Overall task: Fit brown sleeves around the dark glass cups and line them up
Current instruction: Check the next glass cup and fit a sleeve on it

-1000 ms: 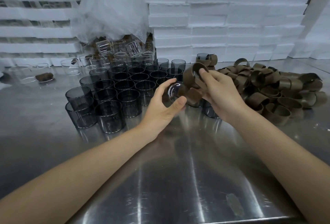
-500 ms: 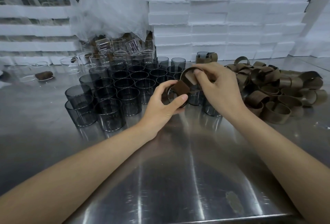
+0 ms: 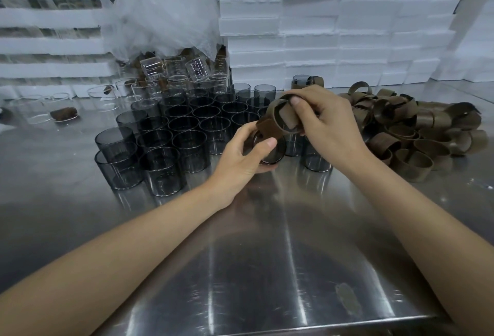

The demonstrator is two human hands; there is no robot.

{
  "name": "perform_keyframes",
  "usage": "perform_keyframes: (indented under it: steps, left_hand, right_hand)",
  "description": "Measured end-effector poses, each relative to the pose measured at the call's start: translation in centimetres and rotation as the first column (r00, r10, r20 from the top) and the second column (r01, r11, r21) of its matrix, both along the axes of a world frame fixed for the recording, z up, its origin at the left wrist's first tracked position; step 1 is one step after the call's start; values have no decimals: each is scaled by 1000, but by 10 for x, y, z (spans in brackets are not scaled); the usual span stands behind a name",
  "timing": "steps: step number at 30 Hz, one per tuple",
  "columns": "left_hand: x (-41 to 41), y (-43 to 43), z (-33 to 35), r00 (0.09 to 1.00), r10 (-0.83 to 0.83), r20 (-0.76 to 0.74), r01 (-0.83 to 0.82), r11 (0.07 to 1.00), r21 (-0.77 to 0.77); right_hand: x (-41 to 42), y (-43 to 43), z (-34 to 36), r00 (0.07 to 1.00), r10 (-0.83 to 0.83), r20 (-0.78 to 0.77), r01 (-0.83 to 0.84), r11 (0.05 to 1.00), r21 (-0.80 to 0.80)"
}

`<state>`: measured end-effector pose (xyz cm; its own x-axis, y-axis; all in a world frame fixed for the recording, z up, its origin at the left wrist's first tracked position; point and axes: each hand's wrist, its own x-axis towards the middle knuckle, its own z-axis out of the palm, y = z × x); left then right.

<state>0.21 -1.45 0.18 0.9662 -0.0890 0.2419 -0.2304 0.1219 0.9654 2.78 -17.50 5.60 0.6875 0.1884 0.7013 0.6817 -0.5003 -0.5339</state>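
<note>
Head view — brown sleeve (image 3: 280,119) meets dark glass cup (image 3: 270,152) over the steel table (image 3: 267,268).
The left hand (image 3: 240,160) grips the cup, which is tipped on its side with a round end facing the right hand (image 3: 327,124). The sleeve lies just up and right, touching the cup's upper edge. It is pinched in the right hand's fingertips (image 3: 295,100) — wrist bent down.

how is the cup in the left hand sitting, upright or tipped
Tipped: the left hand holds the dark cup on its side, round end facing the camera, unlike the upright cups standing behind it.
</note>
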Motion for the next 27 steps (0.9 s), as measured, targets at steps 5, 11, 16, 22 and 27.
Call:
perform_keyframes:
  steps: [5,11,16,22,27]
  left_hand:
    - [1,-1,-2,1000,2,-10,-2,999,38]
    - [4,-1,-3,998,67,-17,-67,997,47]
    - [2,-2,-3,998,61,-12,-61,997,55]
    - [1,-1,-3,991,129,-16,-129,992,-4]
    - [3,1,-3,976,218,22,-217,975,-54]
  right_hand:
    - [7,-3,-2,985,64,-162,-53,996,72]
    - [6,-4,-1,994,40,-103,-37,999,29]
    - [5,-5,8,841,293,-454,-87,903,421]
    - [9,-7,5,835,298,-463,-12,851,525]
    - [5,0,1,908,183,-376,-52,941,333]
